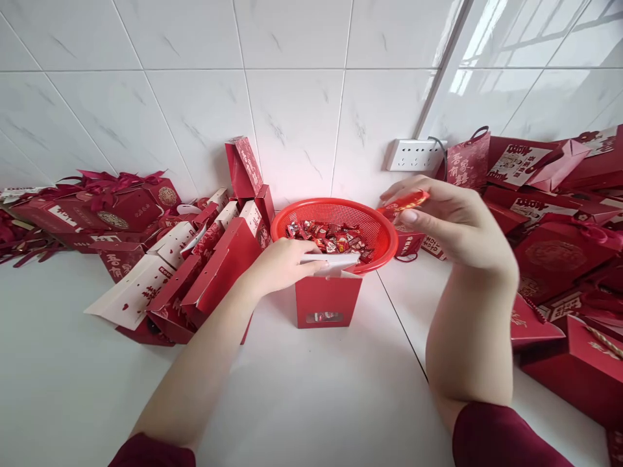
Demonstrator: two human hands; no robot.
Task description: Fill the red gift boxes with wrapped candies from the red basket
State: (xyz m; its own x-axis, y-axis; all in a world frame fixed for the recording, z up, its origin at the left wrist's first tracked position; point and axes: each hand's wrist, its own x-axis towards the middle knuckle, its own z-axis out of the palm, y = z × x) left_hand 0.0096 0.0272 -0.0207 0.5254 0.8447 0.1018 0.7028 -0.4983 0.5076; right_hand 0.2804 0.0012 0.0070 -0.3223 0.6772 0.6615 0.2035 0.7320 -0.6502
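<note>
A red box [327, 301] with a small window low on its front stands upright on the white table, its top flaps raised. My left hand [287, 264] is closed on the box's top edge at the left. Behind the box, and partly hidden by it, is a red plastic basket [384, 243] holding many small wrapped candies [335, 239]. My right hand [442, 224] is raised above the basket's right side, pinching a shiny red and gold wrapped candy [413, 200] between thumb and fingers.
Several red and cream boxes [224, 266] lean together at the left, with ribboned red boxes [121, 204] farther left. Many red gift boxes [555, 253] are piled at the right. A white power socket [416, 155] is on the tiled wall.
</note>
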